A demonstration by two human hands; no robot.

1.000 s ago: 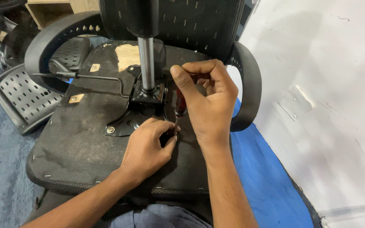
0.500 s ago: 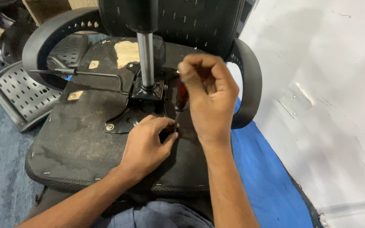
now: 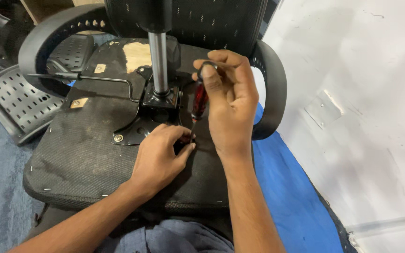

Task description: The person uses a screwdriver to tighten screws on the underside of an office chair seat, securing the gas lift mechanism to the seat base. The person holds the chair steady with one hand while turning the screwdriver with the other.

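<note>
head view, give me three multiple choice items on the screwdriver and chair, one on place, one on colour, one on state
1. Where does the tip of the screwdriver meet the chair?
A. at the metal plate beside the left hand
B. on the armrest
C. on the blue floor mat

2. What colour is the screwdriver's handle?
A. yellow
B. dark red
C. green

3. How does the chair seat lie?
A. upright on its wheels
B. on its side, underside facing the wall
C. upside down, underside facing up

Answers:
1 A, the shaft runs down to the fingers of the left hand.
2 B, red shows below the right hand.
3 C, the gas column sticks up.
</note>
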